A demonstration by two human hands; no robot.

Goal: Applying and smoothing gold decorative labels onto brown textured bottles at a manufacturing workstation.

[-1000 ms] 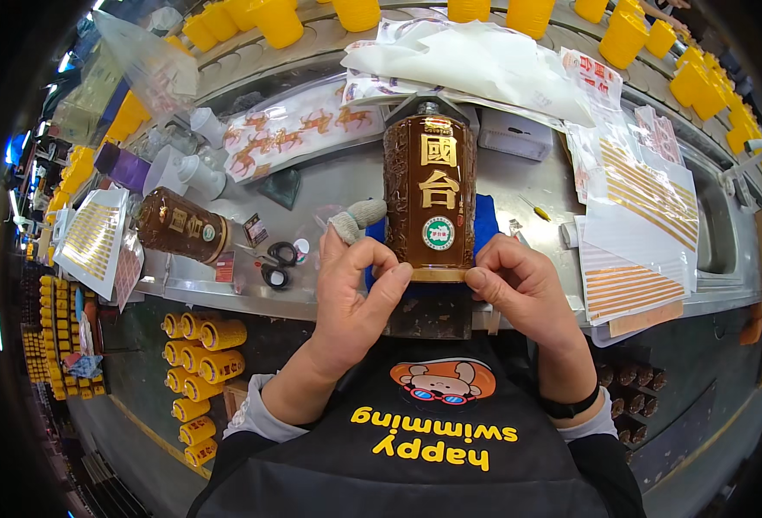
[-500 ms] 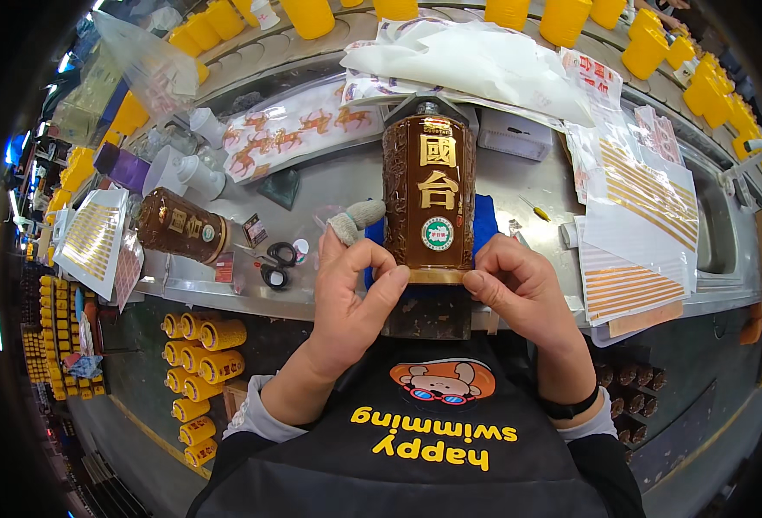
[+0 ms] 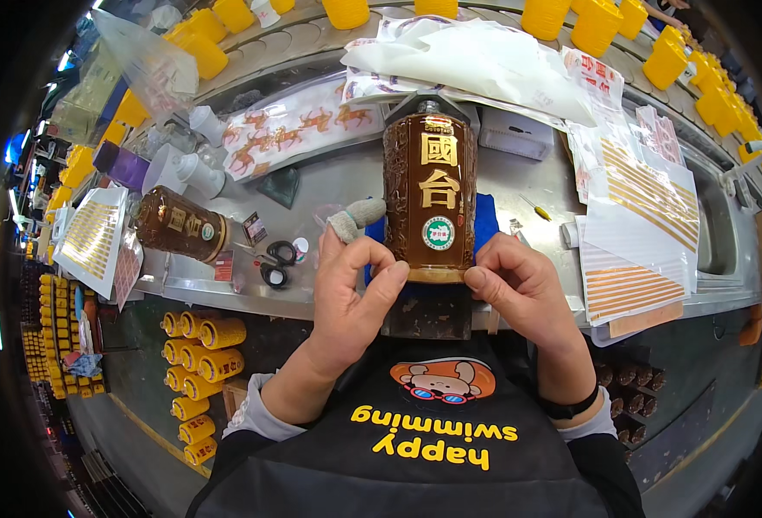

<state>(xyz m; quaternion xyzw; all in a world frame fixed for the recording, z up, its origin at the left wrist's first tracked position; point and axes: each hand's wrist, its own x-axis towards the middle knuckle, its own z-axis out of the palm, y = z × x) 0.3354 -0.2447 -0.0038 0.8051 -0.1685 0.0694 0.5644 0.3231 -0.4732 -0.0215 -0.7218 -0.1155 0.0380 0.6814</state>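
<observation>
A brown embossed bottle with gold characters and a round green-and-white sticker lies on its back on a dark stand, base toward me. Across its lower edge runs a narrow gold strip. My left hand pinches the strip's left end between thumb and fingers; a grey cover sits on one raised finger, close beside the bottle. At the opposite end, my right hand pinches with thumb and bent forefinger. Under the bottle, a blue cloth shows partly.
A second brown bottle lies at left near black scissors. Sheets of gold strips cover the right side. Deer stickers and a white box are behind. Yellow containers line a conveyor beyond.
The yellow containers on the conveyor have shifted to the right. The gold strip sits marginally higher against the bottle's lower edge; both hands keep nearly the same place and grip.
</observation>
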